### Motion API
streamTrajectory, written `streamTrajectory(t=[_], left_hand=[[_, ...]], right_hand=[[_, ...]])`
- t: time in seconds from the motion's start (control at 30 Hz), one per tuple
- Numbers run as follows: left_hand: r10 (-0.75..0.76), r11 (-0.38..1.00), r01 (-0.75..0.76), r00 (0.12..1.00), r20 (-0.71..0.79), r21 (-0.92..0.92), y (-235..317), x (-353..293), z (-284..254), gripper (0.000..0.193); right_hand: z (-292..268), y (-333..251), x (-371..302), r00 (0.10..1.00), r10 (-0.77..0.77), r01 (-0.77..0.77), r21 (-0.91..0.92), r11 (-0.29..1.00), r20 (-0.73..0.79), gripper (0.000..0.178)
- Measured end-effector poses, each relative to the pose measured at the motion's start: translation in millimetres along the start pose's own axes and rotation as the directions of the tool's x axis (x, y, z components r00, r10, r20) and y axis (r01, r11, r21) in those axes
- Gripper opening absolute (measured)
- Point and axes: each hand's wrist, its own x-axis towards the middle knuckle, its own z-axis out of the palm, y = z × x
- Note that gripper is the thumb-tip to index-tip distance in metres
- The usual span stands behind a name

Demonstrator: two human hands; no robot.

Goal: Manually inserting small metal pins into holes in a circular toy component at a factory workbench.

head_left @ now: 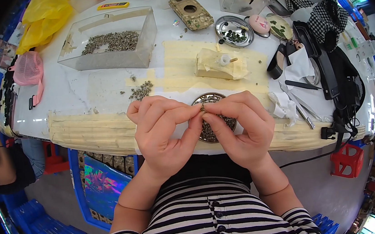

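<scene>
Fingertip to fingertip, my left hand [164, 131] and my right hand [243, 125] pinch a tiny greyish part [202, 108] between thumbs and forefingers. Its exact kind is too small to make out, and the fingers cover most of it. Right below is a round metal dish [210, 97] holding many small grey-brown parts [208, 134], partly hidden by my hands. A loose heap of similar parts [141, 90] lies on the table just beyond my left hand. Past my right hand stands a tape-wrapped block [220, 64] with a small translucent cup-like piece [225, 59] on top.
A clear bin [149, 52] of small parts stands at back left, near a pink mesh sieve [28, 69]. A steel plate [235, 44] with dark green bits sits back right. Tweezers [305, 116], a black pen-like tool [303, 84] and tissue [284, 107] lie right.
</scene>
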Motion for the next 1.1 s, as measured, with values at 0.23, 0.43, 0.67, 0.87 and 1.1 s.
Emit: streamTrajectory(t=[0.23,0.43,0.67,0.87,1.1], left_hand=[[0.011,1.000,-0.012,0.999,-0.030,-0.016,1.0,0.7,0.0,0.027],[0.023,1.000,-0.023,1.000,-0.021,-0.011,-0.4,0.3,-0.2,0.027],[0.059,0.998,-0.059,0.998,-0.009,-0.025,-0.7,0.0,-1.0,0.030],[0.045,0.999,-0.046,0.999,-0.007,-0.026,0.1,0.9,-0.7,0.030],[0.022,1.000,-0.022,1.000,-0.012,-0.014,-1.2,-0.3,1.1,0.026]], right_hand=[[0.0,-1.1,-0.6,0.999,0.054,-0.054,0.041,0.998,0.008,0.021],[-2.6,-2.8,1.3,0.992,0.107,-0.114,0.094,0.989,0.072,0.019],[-7.3,-4.8,3.3,0.955,0.234,-0.269,0.200,0.942,0.183,0.015],[-5.4,-1.3,1.0,0.971,0.202,-0.224,0.188,0.956,0.128,0.015],[-0.8,-3.2,0.5,0.996,0.088,-0.089,0.077,0.993,0.015,0.019]])
